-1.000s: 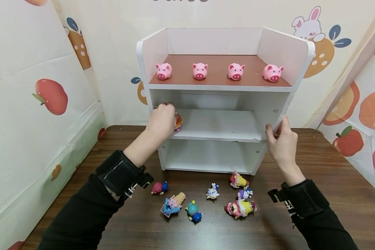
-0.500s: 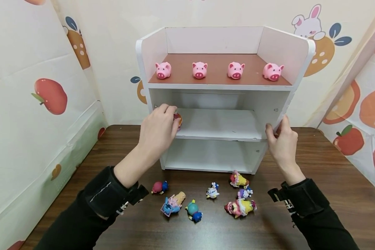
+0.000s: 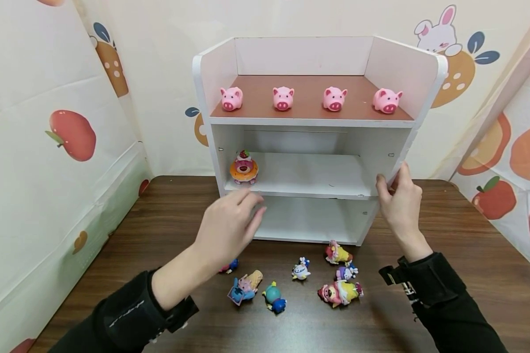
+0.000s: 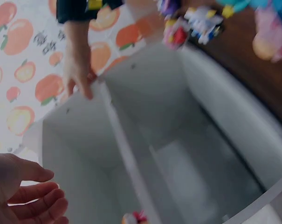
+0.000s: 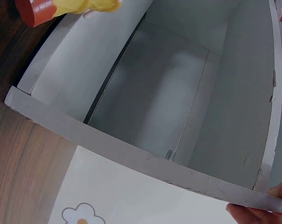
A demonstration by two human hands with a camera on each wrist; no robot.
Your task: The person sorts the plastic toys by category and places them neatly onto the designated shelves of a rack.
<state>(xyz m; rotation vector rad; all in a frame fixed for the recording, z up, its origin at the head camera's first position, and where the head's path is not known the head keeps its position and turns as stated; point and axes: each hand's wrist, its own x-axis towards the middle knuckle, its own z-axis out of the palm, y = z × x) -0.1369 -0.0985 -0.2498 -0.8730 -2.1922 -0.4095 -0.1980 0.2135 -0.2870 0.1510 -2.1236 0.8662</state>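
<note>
On the left of the middle shelf stands a pink bear figurine (image 3: 244, 168) with an orange ring round its body and a red berry on its head. My left hand (image 3: 229, 223) is just below and in front of it, holding nothing. Its loosely bent fingers (image 4: 43, 196) show apart from the figurine in the left wrist view. My right hand (image 3: 399, 201) grips the right side panel of the white shelf unit (image 3: 309, 191), at the height of the middle shelf. In the right wrist view its fingers (image 5: 252, 213) lie at the panel's edge.
Several pink pig figurines (image 3: 283, 98) stand in a row on the brown top shelf. On the wooden table (image 3: 194, 323) in front lie several small figurines, among them a turquoise one (image 3: 272, 293) and a yellow-and-pink one (image 3: 340, 294). A fruit-patterned backdrop (image 3: 168, 88) encloses the table.
My left hand has let go of the bear figurine and drawn back down toward me, leaving it in plain sight on the shelf. The right hand keeps its place on the panel.
</note>
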